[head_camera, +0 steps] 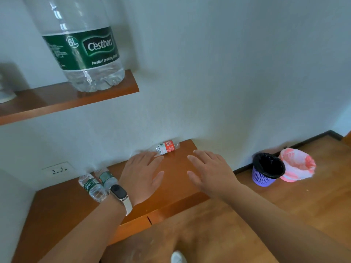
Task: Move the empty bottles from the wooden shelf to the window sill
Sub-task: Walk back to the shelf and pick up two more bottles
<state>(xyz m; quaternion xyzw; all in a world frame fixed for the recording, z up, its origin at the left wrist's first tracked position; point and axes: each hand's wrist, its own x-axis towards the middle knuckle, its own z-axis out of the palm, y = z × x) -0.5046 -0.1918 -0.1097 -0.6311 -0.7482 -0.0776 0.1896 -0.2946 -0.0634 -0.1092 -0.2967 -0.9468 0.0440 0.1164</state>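
Note:
A small clear bottle with a red label [167, 147] lies on its side at the back of the lower wooden shelf [176, 179], against the wall. My left hand [141, 173], open and flat, hovers just left of it, fingertips near its neck. My right hand [210, 170] is open too, palm down, over the shelf's right end. Two small green-label bottles [95, 186] lie side by side left of my left wrist. A large 6L green-label bottle [83, 44] stands on the upper wooden shelf [66, 103].
A wall socket [58, 170] sits left, above the lower shelf. On the wooden floor to the right stand a purple bin with a black liner [266, 171] and a bin with a pink-white bag [297, 165]. A pale object shows at the upper shelf's left edge.

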